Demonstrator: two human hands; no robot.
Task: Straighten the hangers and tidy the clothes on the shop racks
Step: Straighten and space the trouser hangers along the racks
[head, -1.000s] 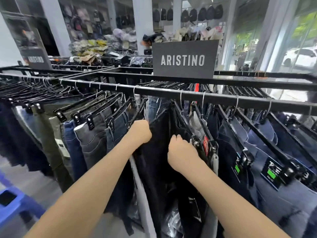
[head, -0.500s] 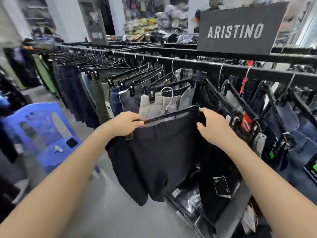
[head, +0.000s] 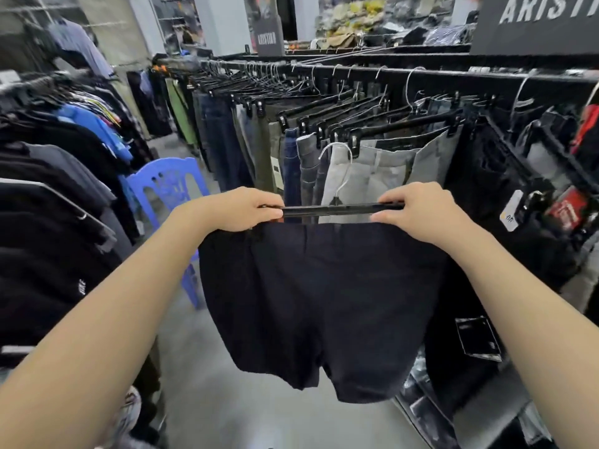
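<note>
Head: hanger (head: 327, 210) between left grip (head: 236, 210), right grip (head: 418, 212)

The hanger (head: 340, 209) lay level between the two hands. The left hand (head: 240, 209) pinched its left end and the right hand (head: 418, 212) pinched its right end. The shorts (head: 321, 303) hung from the hanger, directly below the fingers (head: 269, 202). The hanger's hook (head: 335, 144) stood above the fingers, apart from the rail (head: 453, 77). Beyond the fingers, a row of trousers (head: 372, 170) hung from that rail. The sign (head: 534, 24) sat on top of the rack, above and to the right of the right hand's fingers. The chair (head: 168, 186) stood on the floor (head: 210, 400), left of the left hand's fingers. Further left hung a second rack of garments (head: 48, 189).
</note>
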